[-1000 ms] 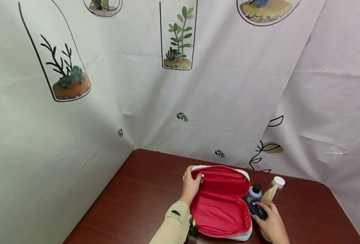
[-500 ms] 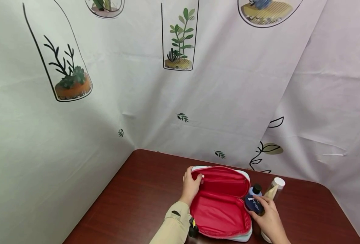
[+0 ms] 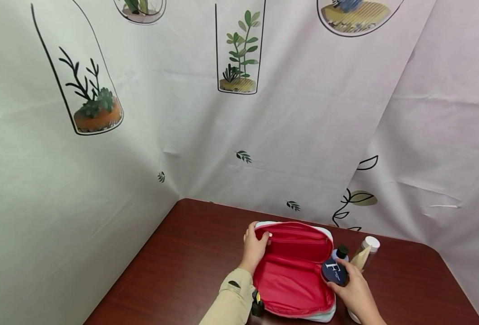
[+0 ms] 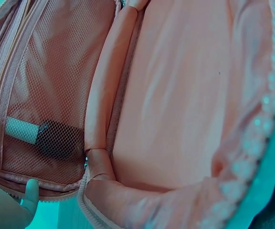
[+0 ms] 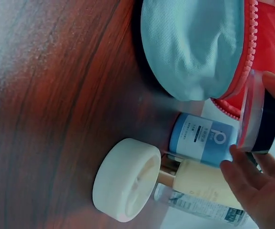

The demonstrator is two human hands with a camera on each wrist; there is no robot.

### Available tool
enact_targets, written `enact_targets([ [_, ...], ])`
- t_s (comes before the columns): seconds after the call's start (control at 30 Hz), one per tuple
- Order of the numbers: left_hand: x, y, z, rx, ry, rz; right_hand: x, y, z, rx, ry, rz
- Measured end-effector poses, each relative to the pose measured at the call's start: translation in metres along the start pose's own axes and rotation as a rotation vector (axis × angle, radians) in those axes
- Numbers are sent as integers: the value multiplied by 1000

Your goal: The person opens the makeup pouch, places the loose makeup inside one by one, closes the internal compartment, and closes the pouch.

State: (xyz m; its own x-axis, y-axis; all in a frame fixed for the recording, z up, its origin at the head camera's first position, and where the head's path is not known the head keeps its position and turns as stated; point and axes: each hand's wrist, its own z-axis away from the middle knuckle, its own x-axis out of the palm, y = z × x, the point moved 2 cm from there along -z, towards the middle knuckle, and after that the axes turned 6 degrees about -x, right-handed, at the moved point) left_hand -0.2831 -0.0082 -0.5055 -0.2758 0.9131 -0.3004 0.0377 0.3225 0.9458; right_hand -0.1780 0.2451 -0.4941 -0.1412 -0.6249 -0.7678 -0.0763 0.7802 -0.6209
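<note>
An unzipped pouch with a red lining lies spread on the table. My left hand grips the left edge of its raised lid, thumb on the inner side. Behind the lid's mesh, the left wrist view shows a small dark-and-pale item. At the pouch's right rim, my right hand holds a round jar with a dark blue lid between thumb and fingers. The right wrist view has this jar tilted on its side, above the table beside the pouch's zip.
Right of the pouch stand a blue bottle with a black cap, a cream-coloured tube and a white-capped clear bottle. A white round object is near them. A small black item sits by the pouch's left front.
My right hand has lifted the dark-lidded jar and brought it left to the pouch's right rim, its lid now turned more to view. My left hand keeps its place on the lid.
</note>
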Motion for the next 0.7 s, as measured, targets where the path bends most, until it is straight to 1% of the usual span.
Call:
enact_targets([
  [0.07, 0, 0, 0, 1, 0, 4, 0, -1, 1, -19, 11, -13],
  [0.2, 0, 0, 1, 2, -2, 1, 2, -3, 3, -67, 61, -52],
  [0.27, -1, 1, 1, -3, -4, 2, 5, -5, 3, -79, 99, -77],
  [0.33, -1, 1, 1, -5, -3, 6, 7, -6, 3, -69, 120, -111],
  [0.37, -1, 1, 1, -5, -2, 9, 10, -4, 1, -75, 142, -124],
  [0.43, -2, 2, 2, -10, -5, 14, 11, -6, -1, -44, 130, -153],
  [0.57, -2, 2, 2, -6, -6, 9, 13, -11, -3, 44, 67, -216],
  [0.6, -2, 2, 2, -5, -6, 7, 11, -16, -2, 73, 42, -231],
  [0.7, -2, 2, 2, -3, -8, 9, 13, -19, -3, 87, 25, -276],
])
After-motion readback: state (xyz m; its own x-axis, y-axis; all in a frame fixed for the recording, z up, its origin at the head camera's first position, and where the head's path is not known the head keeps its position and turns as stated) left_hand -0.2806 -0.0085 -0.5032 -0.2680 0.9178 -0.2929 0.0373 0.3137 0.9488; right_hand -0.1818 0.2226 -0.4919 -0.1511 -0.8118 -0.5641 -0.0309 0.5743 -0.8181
